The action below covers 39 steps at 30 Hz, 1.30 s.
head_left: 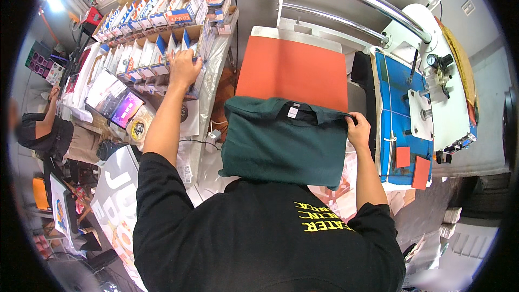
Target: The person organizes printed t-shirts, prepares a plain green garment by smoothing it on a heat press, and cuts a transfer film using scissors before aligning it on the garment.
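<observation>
I see right hand [359,130], nearer, pinching dark-green T-shirt [286,143] at nine o'clock, long axis nine-three; left hand [185,69] half-curled at cardboard bins [206,43], hold unclear.

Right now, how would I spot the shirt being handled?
Find the big, central orange pad. The shirt lies over its near end, an edge in the right hand. Unlike the worn black shirt, it is dark green with a white neck label.

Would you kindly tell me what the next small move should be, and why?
Probably the left hand should feel for an item in the cardboard box: its fingers are at the open top, while the right hand pinches the green shirt by its upper right corner.
</observation>
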Each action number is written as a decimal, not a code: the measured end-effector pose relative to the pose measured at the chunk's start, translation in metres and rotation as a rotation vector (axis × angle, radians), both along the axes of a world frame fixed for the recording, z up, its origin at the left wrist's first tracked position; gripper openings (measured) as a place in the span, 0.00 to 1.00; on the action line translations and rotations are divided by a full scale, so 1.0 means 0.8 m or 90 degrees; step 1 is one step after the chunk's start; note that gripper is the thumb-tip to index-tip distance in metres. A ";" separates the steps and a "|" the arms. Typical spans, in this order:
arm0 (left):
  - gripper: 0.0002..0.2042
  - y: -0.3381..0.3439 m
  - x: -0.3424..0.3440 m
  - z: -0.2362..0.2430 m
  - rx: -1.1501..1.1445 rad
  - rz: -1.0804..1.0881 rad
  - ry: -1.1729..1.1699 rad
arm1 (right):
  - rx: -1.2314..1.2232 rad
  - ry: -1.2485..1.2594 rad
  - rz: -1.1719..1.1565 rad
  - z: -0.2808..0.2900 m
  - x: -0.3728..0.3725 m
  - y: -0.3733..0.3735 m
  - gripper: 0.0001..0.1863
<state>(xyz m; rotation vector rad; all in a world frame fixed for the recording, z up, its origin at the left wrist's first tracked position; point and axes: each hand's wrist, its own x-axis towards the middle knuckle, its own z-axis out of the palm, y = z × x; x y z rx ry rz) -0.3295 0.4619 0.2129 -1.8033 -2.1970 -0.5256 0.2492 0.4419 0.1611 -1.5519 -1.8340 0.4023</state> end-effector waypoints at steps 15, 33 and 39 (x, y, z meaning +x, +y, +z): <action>0.18 -0.076 0.126 -0.052 0.034 -0.305 -0.302 | -0.086 -0.003 0.014 0.006 0.006 0.004 0.08; 0.27 -0.104 0.141 0.021 -0.254 -0.478 -0.594 | -0.235 0.113 -0.075 0.099 0.059 -0.014 0.06; 0.14 -0.096 0.153 0.030 -0.108 -0.491 -0.189 | -0.238 0.127 -0.104 0.074 0.050 0.007 0.07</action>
